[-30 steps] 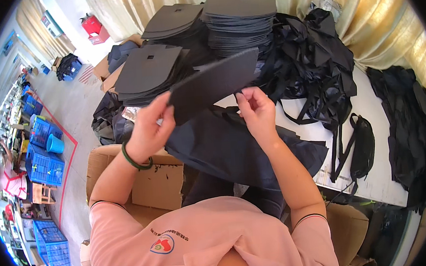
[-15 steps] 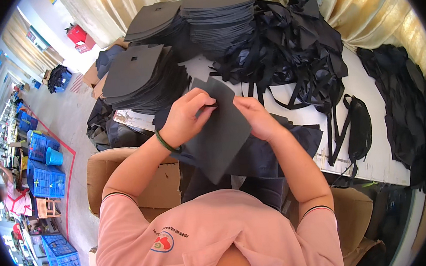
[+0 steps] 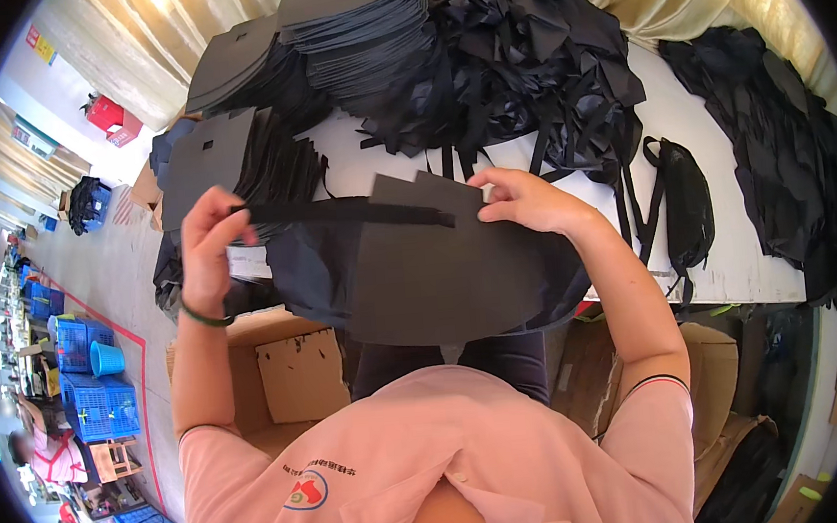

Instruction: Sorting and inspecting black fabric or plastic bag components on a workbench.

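The left hand (image 3: 203, 247) pinches one end of a black strap (image 3: 341, 212); the right hand (image 3: 524, 201) pinches the top edge of a dark panel (image 3: 439, 270) — both raised above the near edge of the surface (image 3: 724, 267), probably so the strap lies taut across the panel. Stacked panels (image 3: 361, 30) sit at the far edge.

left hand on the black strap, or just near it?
Touching. The head view shows the left hand with its fingers closed over the end of the black strap, which runs across the dark panel.
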Tool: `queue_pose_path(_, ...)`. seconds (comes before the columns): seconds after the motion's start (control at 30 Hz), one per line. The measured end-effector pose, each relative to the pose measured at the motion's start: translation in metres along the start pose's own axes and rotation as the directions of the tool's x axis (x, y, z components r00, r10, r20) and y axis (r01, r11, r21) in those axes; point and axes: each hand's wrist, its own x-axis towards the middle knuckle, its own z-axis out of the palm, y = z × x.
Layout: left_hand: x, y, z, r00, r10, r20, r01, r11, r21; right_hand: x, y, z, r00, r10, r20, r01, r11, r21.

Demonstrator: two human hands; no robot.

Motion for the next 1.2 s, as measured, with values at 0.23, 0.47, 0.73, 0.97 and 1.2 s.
queue_pose_path(0.23, -0.012, -0.027, -0.116, 0.951, -0.157, -0.266, 0.291, 0.746, 0.599, -0.033, 0.045, -0.015, 0.965, 0.105, -0.240, -0.204, 0.876, -0.436)
queue_pose_path(0.47, 0.052, -0.017, 0.059, 0.890, 0.030, 0.455, -0.258, 0.856, 0.448, -0.060, 0.005, 0.004, 0.955, -0.023, -0.294, -0.141, 0.841, -0.522)
queue_pose_path(0.73, 0.102, -0.072, 0.224, 0.170, -0.321, 0.932, 0.029, 0.947, 0.321, -0.069, -0.009, 0.030, 0.918, -0.278, -0.282, -0.006, 0.703, -0.712)
queue_pose_path(0.97, 0.096, -0.065, 0.235, 0.170, -0.361, 0.917, 0.096, 0.932, 0.349, -0.080, -0.008, 0.041, 0.892, -0.300, -0.338, -0.140, 0.528, -0.838)
queue_pose_path(1.2, 0.099, -0.058, 0.237, 0.188, -0.299, 0.936, 0.121, 0.952, 0.280, -0.074, -0.004, 0.050, 0.869, -0.325, -0.374, -0.247, 0.371, -0.896)
